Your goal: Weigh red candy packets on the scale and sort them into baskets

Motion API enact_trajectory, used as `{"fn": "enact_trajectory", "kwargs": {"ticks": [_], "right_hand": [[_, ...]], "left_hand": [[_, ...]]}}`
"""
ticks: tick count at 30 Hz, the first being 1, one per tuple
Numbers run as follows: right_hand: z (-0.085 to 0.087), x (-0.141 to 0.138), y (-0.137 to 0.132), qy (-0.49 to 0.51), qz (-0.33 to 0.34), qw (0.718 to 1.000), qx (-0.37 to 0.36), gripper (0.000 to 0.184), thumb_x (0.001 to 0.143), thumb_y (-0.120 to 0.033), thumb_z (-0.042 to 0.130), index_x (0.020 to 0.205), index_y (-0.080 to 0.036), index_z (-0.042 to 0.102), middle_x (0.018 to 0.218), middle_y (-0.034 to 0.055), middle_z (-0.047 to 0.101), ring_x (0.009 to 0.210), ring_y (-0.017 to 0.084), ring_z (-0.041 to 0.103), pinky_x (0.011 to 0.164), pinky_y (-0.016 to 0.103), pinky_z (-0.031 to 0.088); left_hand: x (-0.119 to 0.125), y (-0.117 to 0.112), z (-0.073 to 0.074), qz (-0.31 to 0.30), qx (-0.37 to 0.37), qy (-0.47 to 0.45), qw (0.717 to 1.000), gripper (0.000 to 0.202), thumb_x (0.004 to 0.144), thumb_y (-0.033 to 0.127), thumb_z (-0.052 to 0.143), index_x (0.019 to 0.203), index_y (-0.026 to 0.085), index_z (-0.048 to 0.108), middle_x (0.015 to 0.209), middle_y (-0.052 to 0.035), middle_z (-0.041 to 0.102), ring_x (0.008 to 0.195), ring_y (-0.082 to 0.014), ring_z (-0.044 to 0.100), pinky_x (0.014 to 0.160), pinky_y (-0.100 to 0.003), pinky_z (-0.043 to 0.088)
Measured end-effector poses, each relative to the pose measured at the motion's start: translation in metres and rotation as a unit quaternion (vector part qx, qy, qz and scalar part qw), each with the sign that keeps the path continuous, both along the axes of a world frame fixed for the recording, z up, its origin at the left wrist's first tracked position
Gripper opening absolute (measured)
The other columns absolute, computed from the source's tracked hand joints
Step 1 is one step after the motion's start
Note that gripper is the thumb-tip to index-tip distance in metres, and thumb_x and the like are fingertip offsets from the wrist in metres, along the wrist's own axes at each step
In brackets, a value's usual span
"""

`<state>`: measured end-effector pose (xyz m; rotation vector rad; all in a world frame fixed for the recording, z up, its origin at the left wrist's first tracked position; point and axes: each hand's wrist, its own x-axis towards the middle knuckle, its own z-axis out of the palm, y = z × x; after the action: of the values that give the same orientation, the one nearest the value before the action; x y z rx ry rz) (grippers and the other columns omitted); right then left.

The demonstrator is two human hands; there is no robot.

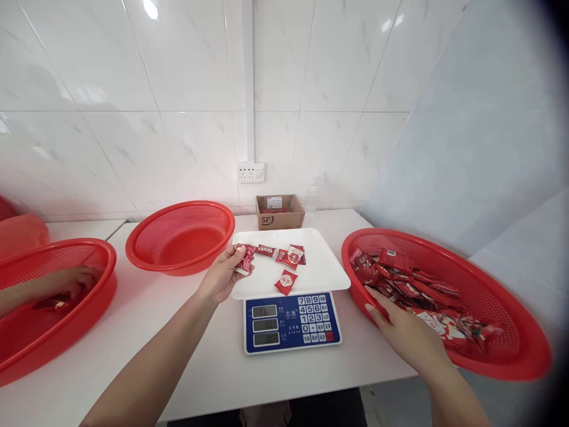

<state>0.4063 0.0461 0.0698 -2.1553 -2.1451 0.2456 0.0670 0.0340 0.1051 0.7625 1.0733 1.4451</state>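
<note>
My left hand (229,270) is closed on a small pink-red snack packet (245,259), held over the left side of the scale's white tray (320,261). Several red snack packets lie on that tray, among them a red one (285,281) near its front edge. Below the tray is the blue keypad panel of the scale (292,323). Out to the right, my right hand (395,329) rests at the near rim of a red basket (528,356), thumb and index finger stretched apart. Many red packets (409,284) fill that basket.
A red perforated basket (182,264) stands left of the scale. Further left, another person's hand (77,281) reaches into a second red basket (104,252). Behind the scale are a cardboard box (281,221) and a clear bottle (312,198), close to the tiled wall.
</note>
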Motion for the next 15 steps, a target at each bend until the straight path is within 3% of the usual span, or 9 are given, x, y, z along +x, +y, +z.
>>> {"fn": "enact_trajectory", "kwargs": {"ticks": [2, 4, 9, 12, 15], "right_hand": [[0.001, 0.0, 0.0, 0.0, -0.002, 1.0, -0.001, 0.054, 0.087, -0.049, 0.024, 0.134, -0.031, 0.043, 0.094, 0.0085, 0.071, 0.082, 0.031, 0.066, 0.065, 0.041, 0.049], [0.002, -0.001, 0.0, -0.003, -0.006, 1.0, -0.009, 0.054, 0.087, -0.049, 0.024, 0.135, -0.032, 0.042, 0.095, 0.0082, 0.071, 0.083, 0.031, 0.066, 0.066, 0.041, 0.049], [0.001, -0.004, 0.0, 0.006, 0.0, 1.0, -0.004, 0.054, 0.088, -0.045, 0.026, 0.137, -0.029, 0.039, 0.115, 0.0096, 0.064, 0.094, 0.032, 0.063, 0.069, 0.044, 0.05], [-0.004, -0.013, 0.003, 0.041, 0.054, 0.996, 0.055, 0.054, 0.088, -0.041, 0.03, 0.138, -0.024, 0.037, 0.133, 0.0082, 0.05, 0.115, 0.029, 0.052, 0.081, 0.043, 0.049], [-0.007, -0.027, 0.013, 0.073, 0.11, 0.986, 0.101, 0.05, 0.087, -0.039, 0.035, 0.134, -0.022, 0.043, 0.14, 0.0087, 0.042, 0.123, 0.027, 0.044, 0.09, 0.042, 0.046]], "left_hand": [[0.0, -0.002, -0.003, 0.006, 0.002, 0.02, 1.0, 0.026, 0.074, 0.04, 0.064, 0.081, 0.016, 0.054, 0.061, 0.0047, 0.054, 0.044, -0.0034, 0.048, 0.038, -0.012, 0.038], [-0.001, -0.005, -0.005, 0.007, 0.003, 0.07, 0.998, 0.03, 0.075, 0.045, 0.061, 0.081, 0.017, 0.054, 0.058, 0.006, 0.051, 0.04, -0.0025, 0.041, 0.034, -0.011, 0.029], [-0.004, -0.01, -0.006, 0.011, 0.033, 0.293, 0.955, 0.028, 0.076, 0.042, 0.057, 0.09, 0.018, 0.057, 0.073, 0.0012, 0.058, 0.058, -0.0083, 0.05, 0.05, -0.018, 0.041], [-0.004, -0.013, -0.005, -0.01, 0.058, 0.359, 0.931, 0.028, 0.078, 0.038, 0.053, 0.1, 0.02, 0.057, 0.087, -0.0017, 0.062, 0.071, -0.0123, 0.054, 0.062, -0.023, 0.045], [-0.002, -0.017, -0.004, -0.019, 0.048, 0.409, 0.911, 0.027, 0.078, 0.037, 0.054, 0.1, 0.021, 0.055, 0.093, -0.0019, 0.064, 0.078, -0.015, 0.057, 0.066, -0.026, 0.045]]}}
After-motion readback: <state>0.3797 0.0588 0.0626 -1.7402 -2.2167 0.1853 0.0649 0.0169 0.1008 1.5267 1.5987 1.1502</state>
